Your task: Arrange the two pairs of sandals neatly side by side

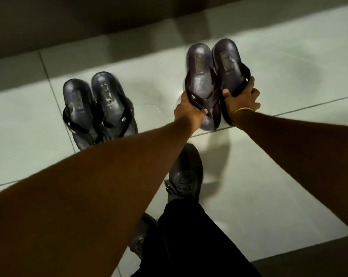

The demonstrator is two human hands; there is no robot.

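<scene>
Black trouser leg [189, 240] and dark lace-up shoe [186, 176], nearest, on pale floor tiles [269, 176]. Left hand [189, 110]: fingers closed on the strap of the left sandal of the right-hand pair [201, 84]. Right hand [241, 100], yellow band [242, 110] at the wrist: closed on the strap and outer edge of that pair's right sandal [229, 68]. These two sandals touch, side by side. Second pair [99, 108]: well apart to the left, on the tiles, untouched, close together. Dark wall base [89, 21], farthest.
</scene>
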